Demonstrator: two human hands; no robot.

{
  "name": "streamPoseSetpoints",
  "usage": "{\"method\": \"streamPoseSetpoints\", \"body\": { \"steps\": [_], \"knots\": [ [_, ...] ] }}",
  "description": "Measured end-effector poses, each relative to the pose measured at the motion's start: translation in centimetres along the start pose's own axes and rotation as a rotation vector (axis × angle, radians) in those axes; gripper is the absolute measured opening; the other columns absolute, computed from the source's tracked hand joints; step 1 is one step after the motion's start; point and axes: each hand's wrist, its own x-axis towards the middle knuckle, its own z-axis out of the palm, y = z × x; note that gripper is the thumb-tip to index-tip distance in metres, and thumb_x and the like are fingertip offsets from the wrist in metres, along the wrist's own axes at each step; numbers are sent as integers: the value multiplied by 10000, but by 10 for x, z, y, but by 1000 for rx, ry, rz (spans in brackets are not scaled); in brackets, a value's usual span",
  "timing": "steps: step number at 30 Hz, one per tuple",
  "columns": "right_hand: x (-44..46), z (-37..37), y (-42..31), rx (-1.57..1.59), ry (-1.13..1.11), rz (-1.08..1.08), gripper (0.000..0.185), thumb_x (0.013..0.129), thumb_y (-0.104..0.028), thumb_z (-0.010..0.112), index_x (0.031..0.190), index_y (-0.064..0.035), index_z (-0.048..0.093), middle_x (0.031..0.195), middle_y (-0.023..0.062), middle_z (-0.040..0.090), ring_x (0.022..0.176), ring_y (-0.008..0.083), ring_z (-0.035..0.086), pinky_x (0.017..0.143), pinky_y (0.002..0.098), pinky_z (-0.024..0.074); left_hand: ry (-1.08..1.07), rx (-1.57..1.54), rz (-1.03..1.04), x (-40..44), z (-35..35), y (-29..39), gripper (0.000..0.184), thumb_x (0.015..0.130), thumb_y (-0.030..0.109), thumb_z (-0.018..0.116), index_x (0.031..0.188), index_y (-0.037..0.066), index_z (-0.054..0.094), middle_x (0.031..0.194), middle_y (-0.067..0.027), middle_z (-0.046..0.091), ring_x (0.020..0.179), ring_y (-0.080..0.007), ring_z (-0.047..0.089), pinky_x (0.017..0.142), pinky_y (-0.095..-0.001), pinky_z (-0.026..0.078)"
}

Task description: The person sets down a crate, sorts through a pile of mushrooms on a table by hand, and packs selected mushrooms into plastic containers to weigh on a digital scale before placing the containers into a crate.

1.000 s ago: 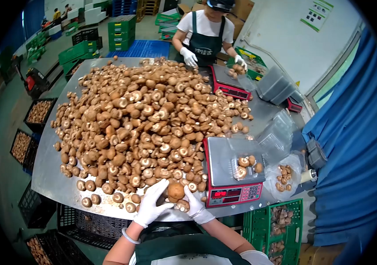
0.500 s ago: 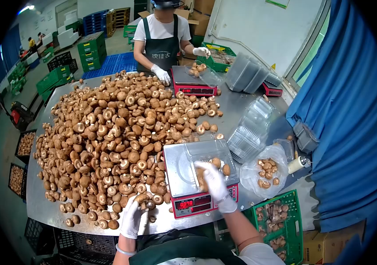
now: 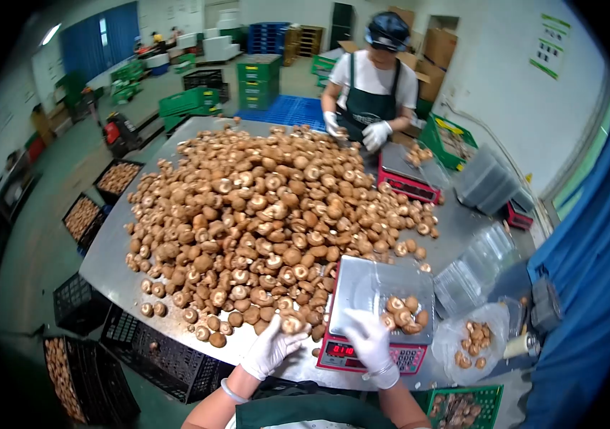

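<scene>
more mushrooms [image 3: 406, 314] now sit on the scale [image 3: 350, 280], so its load is heavier, while my right hand [image 3: 371, 344] hangs loosely open beside them, seemingly empty, and my left hand [image 3: 272, 348] curls around another mushroom [image 3: 293, 324] by the pile [image 3: 248, 222].

We held a mushroom [image 3: 292, 324] in our gloved left hand [image 3: 269, 349] beside a heaped pile [image 3: 248, 207]; our right hand [image 3: 372, 344] was over a digital scale [image 3: 353, 279].
</scene>
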Motion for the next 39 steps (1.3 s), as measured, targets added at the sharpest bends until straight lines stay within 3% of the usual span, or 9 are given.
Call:
{"method": "streamPoseSetpoints", "body": {
  "steps": [4,8,13,18,22,28,31,38,39],
  "knots": [
    [-1,52,-30,210,-398,114,612,768,-181,745,1309,-54,489,1185,167,565,1033,286,589,896,333,463,85,261,5,-30,2,-4,432,995,360,405,1317,73,434,1229,-78,563,1070,-185,575,870,-302,481],
    [-11,91,-33,194,-595,-42,578,802,-261,714,1300,-58,501,1225,149,555,1109,269,562,932,321,445,142,265,126,-69,-45,10,422,987,341,432,1307,68,459,1195,-76,579,1068,-165,558,867,-307,470],
    [-7,119,-27,-5,-677,-267,484,830,-370,634,1220,-90,566,1183,120,586,1056,275,585,887,358,478,534,349,546,-149,-74,74,459,901,445,546,1126,47,585,951,-26,626,918,-162,602,770,-281,481],
    [11,136,-38,-108,-684,-33,424,818,-370,635,1145,-101,620,1145,108,612,1019,263,607,869,343,485,948,351,805,-216,-138,128,335,906,291,566,1162,75,575,1062,-47,627,915,-159,617,758,-269,490],
    [32,171,-19,-178,-503,-151,465,799,-342,670,1185,-93,597,1163,137,597,1089,308,556,933,383,446,1559,1431,807,-239,-222,152,469,792,116,660,1237,33,538,1178,-138,588,1089,-298,548,983,-349,410],
    [52,232,-1,-473,-355,-121,785,737,-490,693,1371,-114,422,1385,203,397,1251,434,372,1020,537,319,1348,1506,903,-196,-223,200,392,769,182,668,1129,36,618,1062,-176,616,1026,-336,557,920,-391,432],
    [36,256,6,-723,-341,-187,763,735,-543,660,1354,-151,447,1372,183,409,1282,419,329,1024,630,229,1279,1507,904,-173,-205,223,421,748,196,681,1133,38,618,1057,-189,618,992,-350,571,895,-405,447],
    [28,264,14,-636,-207,-149,603,715,-499,690,1186,-135,599,1329,149,465,1252,407,367,1036,586,239,1040,1416,791,-97,-197,269,479,720,202,718,1163,66,598,1036,-155,613,935,-341,587,845,-408,461],
    [28,264,13,-637,-204,-141,583,718,-499,690,1167,-136,611,1319,149,472,1248,405,373,1038,585,236,1017,1597,945,-86,-197,274,501,716,218,722,1175,69,590,1065,-135,607,1000,-329,562,891,-421,432]
  ]
}}
